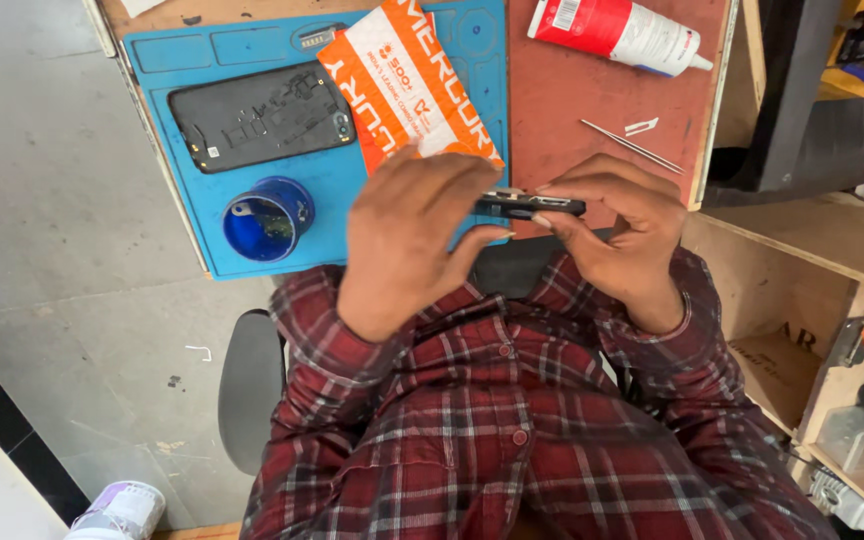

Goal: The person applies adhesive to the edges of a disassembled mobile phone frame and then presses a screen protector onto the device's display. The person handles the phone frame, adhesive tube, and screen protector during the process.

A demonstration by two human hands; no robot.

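1. Both hands grasp a slim dark phone part [529, 205] edge-on, held just off the near edge of the blue work mat [187, 110]: left hand [407, 240] pinching one end, right hand [617, 225] clamping the other.
2. Risk: a twisting pinch could probably bend or crack the part; a slip would drop it onto the lap.
3. On the mat, the opened phone body [257, 115] and blue cup [267, 218] lie exposed to a knock; the orange packet [407, 80] overlaps the mat.
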